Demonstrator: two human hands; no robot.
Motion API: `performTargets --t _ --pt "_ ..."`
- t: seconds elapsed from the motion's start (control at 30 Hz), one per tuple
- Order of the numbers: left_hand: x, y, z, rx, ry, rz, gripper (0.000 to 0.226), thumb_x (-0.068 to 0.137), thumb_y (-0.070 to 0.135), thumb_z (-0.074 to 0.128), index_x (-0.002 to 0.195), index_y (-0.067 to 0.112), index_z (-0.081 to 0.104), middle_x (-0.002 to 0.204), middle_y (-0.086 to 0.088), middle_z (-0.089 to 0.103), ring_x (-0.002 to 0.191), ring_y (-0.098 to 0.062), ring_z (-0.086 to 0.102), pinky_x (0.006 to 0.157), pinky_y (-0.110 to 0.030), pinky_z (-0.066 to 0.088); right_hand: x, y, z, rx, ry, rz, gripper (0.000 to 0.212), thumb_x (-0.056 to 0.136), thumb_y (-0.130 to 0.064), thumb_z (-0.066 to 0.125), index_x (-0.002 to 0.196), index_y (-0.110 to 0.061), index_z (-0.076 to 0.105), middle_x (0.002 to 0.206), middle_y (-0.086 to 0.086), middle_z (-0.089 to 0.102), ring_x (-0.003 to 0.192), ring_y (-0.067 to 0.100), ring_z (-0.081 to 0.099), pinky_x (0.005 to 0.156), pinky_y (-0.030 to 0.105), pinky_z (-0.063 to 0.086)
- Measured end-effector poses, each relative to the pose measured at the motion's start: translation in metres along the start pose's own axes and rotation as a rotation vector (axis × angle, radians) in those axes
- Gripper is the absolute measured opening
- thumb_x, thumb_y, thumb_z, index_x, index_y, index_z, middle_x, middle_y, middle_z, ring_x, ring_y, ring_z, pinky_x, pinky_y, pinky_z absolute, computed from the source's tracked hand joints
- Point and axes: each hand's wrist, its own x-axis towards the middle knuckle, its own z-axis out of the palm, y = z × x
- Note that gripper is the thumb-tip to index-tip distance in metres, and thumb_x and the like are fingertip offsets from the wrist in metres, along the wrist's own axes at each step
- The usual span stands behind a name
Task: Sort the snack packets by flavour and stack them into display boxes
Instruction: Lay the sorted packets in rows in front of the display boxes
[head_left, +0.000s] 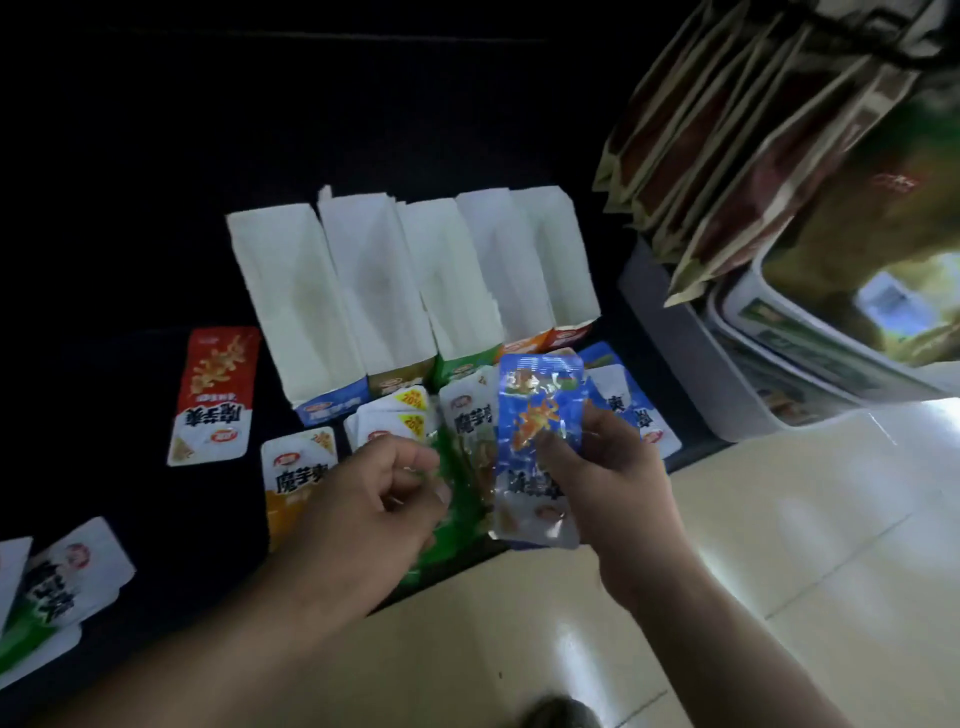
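left hand (374, 504) curled, pinching green packet (460, 512) | right hand (613, 478) raised, gripping blue packet (530, 405) upright

The blue packet (519, 467) shimmers with an orange figure and a white lower band, next to a green packet (465, 499) with a white top. A red packet (215, 395) with golden strips and an orange-and-white packet (296, 483) show against the black table (130, 208). The display boxes (395, 291) are white inside, with front lips in blue, gold, green, orange and red.

one head-worn wide-angle camera looks forward and down, close over the left hand (374, 499) and right hand (602, 467).
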Motion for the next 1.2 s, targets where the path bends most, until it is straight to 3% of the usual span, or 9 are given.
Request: performTargets --t 0.17,0.3,0.4,0.53,0.7,0.8,0.87,1.0,1.2 --pt "0.013 0.017 0.024 0.104 -0.047 0.047 0.018 0.098 0.022 0.069 0.108 0.037 0.065 0.089 0.012 0.073 0.073 -0.008 0.072 0.076 -0.04 0.062 0.053 0.009 -0.055 -0.177 0.225 -0.078 0.016 0.094 -0.025 0.076 0.11 -0.025 0.074 0.087 0.0 0.079 0.077 0.024 0.078 0.064 0.046 0.064" --pt "0.013 0.017 0.04 0.114 -0.063 0.042 0.021 0.099 0.019 0.067 0.11 0.036 0.066 0.089 0.014 0.073 0.074 -0.007 0.073 0.076 -0.039 0.062 0.079 0.027 -0.067 -0.374 0.202 -0.083 0.035 0.092 -0.032 0.078 0.125 -0.024 0.071 0.094 -0.006 0.075 0.087 0.018 0.074 0.08 0.048 0.063" --pt "0.01 0.014 0.046 0.081 -0.036 0.031 0.021 0.099 0.017 0.068 0.108 0.036 0.067 0.091 0.012 0.074 0.073 -0.008 0.073 0.074 -0.038 0.062 0.088 0.04 -0.065 -0.524 0.234 -0.159 0.049 0.091 -0.03 0.079 0.137 -0.024 0.065 0.107 -0.004 0.069 0.098 0.019 0.067 0.086 0.039 0.058" --pt "0.005 0.007 0.047 0.028 0.011 0.002 0.023 0.097 0.012 0.068 0.104 0.033 0.069 0.089 0.006 0.075 0.071 -0.012 0.074 0.068 -0.035 0.062 0.092 0.051 -0.059 -0.737 0.308 -0.31 0.038 0.089 -0.032 0.077 0.126 -0.028 0.069 0.113 -0.003 0.061 0.107 0.022 0.059 0.083 0.042 0.055" --pt "0.003 0.003 0.037 -0.023 0.05 -0.006 0.022 0.098 0.009 0.066 0.105 0.029 0.071 0.09 0.005 0.076 0.071 -0.013 0.073 0.067 -0.033 0.061 0.092 0.056 -0.06 -0.911 0.381 -0.299 0.036 0.088 -0.045 0.078 0.12 -0.028 0.074 0.121 0.0 0.06 0.114 0.027 0.053 0.091 0.044 0.048" --pt "0.0 -0.004 0.028 -0.056 0.085 -0.008 0.021 0.098 0.009 0.065 0.106 0.028 0.072 0.091 0.008 0.077 0.074 -0.014 0.073 0.069 -0.036 0.062 0.077 0.051 -0.052 -0.894 0.47 -0.484 0.031 0.087 -0.038 0.079 0.114 -0.023 0.076 0.12 0.002 0.063 0.111 0.03 0.057 0.09 0.044 0.044" --pt "-0.004 -0.009 0.022 -0.074 0.11 -0.017 0.021 0.098 0.01 0.065 0.104 0.028 0.073 0.092 0.008 0.077 0.074 -0.014 0.074 0.071 -0.038 0.063 0.059 0.042 -0.037 -0.737 0.418 -0.582 0.023 0.09 -0.033 0.077 0.11 -0.021 0.077 0.114 -0.001 0.066 0.106 0.025 0.062 0.086 0.041 0.05" --pt "-0.016 -0.024 0.004 -0.124 0.142 -0.04 0.022 0.098 0.008 0.065 0.102 0.029 0.072 0.092 0.008 0.078 0.074 -0.015 0.074 0.071 -0.039 0.061 0.018 0.021 0.008 -0.369 0.181 -0.479 0.015 0.093 -0.03 0.074 0.106 -0.023 0.077 0.098 -0.01 0.073 0.092 0.011 0.07 0.08 0.042 0.059" --pt "-0.044 -0.07 -0.047 -0.135 0.211 -0.065 0.022 0.1 0.012 0.065 0.108 0.031 0.07 0.093 0.013 0.075 0.078 -0.011 0.074 0.068 -0.026 0.058 -0.028 0.022 0.077 -0.303 -0.139 -0.406 0.007 0.093 -0.021 0.076 0.1 -0.022 0.077 0.085 -0.012 0.076 0.082 0.01 0.073 0.074 0.034 0.06"
